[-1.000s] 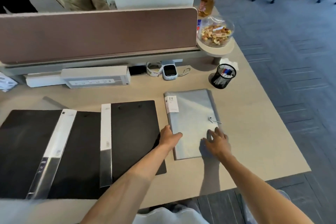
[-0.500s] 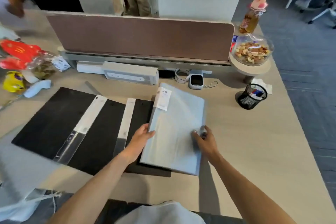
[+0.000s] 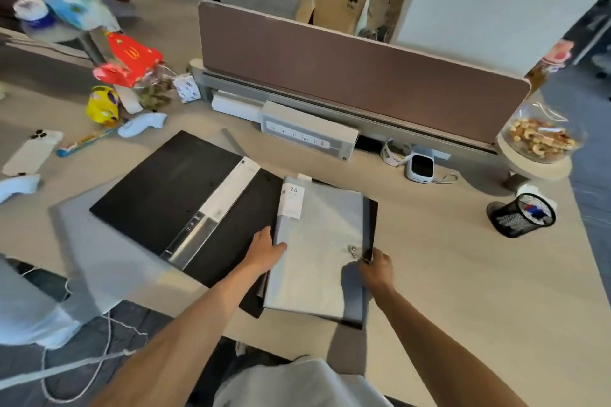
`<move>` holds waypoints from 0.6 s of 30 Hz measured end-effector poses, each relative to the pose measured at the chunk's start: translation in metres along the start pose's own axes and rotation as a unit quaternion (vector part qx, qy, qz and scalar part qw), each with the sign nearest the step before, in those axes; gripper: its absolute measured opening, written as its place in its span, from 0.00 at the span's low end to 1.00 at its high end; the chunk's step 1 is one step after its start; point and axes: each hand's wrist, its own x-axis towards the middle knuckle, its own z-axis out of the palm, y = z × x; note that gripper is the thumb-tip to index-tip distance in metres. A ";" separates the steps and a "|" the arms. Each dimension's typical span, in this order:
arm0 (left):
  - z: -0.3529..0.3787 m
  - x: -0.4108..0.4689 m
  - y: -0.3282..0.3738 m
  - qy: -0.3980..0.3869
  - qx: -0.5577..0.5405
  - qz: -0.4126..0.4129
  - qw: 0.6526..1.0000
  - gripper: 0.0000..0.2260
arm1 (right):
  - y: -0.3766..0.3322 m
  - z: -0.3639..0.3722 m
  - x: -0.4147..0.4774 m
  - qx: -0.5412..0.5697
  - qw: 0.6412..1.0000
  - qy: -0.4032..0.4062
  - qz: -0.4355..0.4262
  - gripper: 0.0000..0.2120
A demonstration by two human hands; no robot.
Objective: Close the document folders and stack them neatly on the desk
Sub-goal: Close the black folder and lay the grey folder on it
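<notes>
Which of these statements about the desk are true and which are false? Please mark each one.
1. The grey folder lies partly on a black folder. True.
2. The left hand holds the mesh pen cup. False: it rests on the grey folder's left edge; the cup stands apart, at the right.
3. The right hand is at the grey folder's right edge, near its clasp. True.
4. The black folder at the left is closed. False: it lies open and flat.
5. The bowl of nuts stands on the grey folder. False: it stands on a small round shelf at the desk's far right.
</notes>
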 end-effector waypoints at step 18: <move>0.163 -0.016 0.096 -0.171 -0.126 0.003 0.977 0.26 | 0.127 -0.112 -0.013 0.168 0.973 0.104 0.119 0.20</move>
